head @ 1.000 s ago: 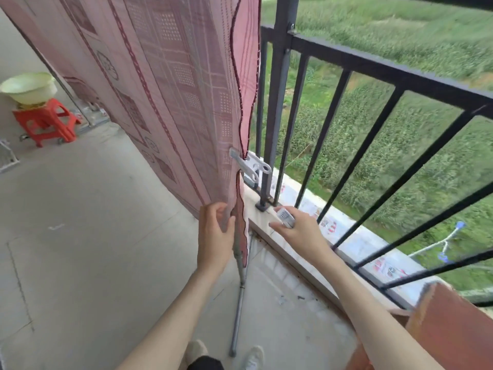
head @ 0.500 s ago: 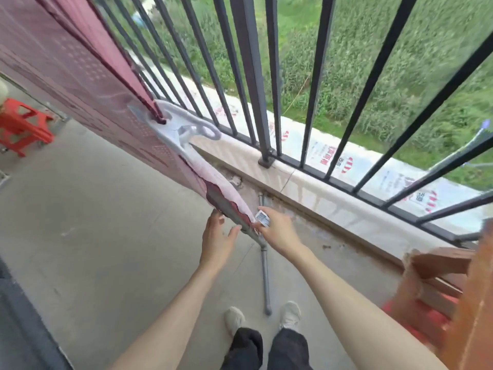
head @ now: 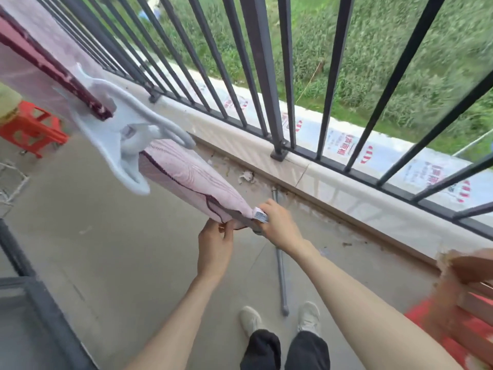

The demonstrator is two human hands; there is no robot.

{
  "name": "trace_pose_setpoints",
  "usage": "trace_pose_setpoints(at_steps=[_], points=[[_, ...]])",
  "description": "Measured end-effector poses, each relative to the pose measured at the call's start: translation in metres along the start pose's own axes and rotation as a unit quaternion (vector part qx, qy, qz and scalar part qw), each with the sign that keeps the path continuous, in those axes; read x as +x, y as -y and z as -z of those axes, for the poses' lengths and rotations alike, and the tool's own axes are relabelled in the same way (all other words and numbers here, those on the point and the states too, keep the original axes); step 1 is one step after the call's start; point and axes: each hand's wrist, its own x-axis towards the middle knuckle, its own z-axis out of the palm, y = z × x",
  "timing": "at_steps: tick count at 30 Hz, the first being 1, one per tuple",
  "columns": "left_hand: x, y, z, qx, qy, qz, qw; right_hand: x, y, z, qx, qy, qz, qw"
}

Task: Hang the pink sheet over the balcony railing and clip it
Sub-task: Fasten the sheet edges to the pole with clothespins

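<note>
The pink sheet (head: pixel 186 172) with dark red edging hangs down from the upper left, close to the camera. A large pale blue plastic clip (head: pixel 117 140) grips its edge. My left hand (head: pixel 214 247) pinches the sheet's bottom corner hem. My right hand (head: pixel 280 225) holds the same corner from the right, at a small white label (head: pixel 260 215). The black balcony railing (head: pixel 262 65) stands just beyond, its bars rising from a pale concrete ledge (head: pixel 306 172).
A grey metal pole (head: pixel 281 273) lies on the concrete floor by my white shoes (head: pixel 308 316). A red plastic stool (head: pixel 32 129) sits at the far left. A red-brown wooden piece (head: pixel 464 295) fills the lower right corner. Green crops lie beyond the railing.
The view tilted down and closer to the sheet. Both hands dropped from beside the ledge and closed on the sheet's bottom corner, pulling it out taut.
</note>
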Motion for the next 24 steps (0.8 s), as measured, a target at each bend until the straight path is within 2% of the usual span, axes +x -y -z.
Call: trace_pose_setpoints(at_steps=[3,5,7,9,18,24], points=[[-0.009,0.006,-0.008,-0.057,-0.056,0.058,0.995,0.000,-0.007,0.005,0.001,-0.018,-0.024,1.000],[-0.011,0.018,-0.008,-0.089,-0.120,0.106,0.983,-0.001,-0.011,0.012,0.054,-0.036,-0.067,0.996],[-0.009,0.031,-0.005,-0.080,-0.184,0.148,0.968,-0.003,-0.016,0.016,0.102,-0.057,-0.097,0.988],[-0.006,0.037,-0.006,-0.071,-0.204,0.180,0.960,-0.002,-0.019,0.017,0.110,-0.062,-0.096,0.987],[-0.009,0.041,-0.037,-0.060,-0.096,0.262,0.958,0.002,-0.025,-0.007,0.108,-0.059,-0.101,0.987],[-0.013,0.040,-0.053,-0.037,-0.037,0.207,0.977,0.006,-0.036,-0.021,0.075,-0.034,-0.072,0.994]])
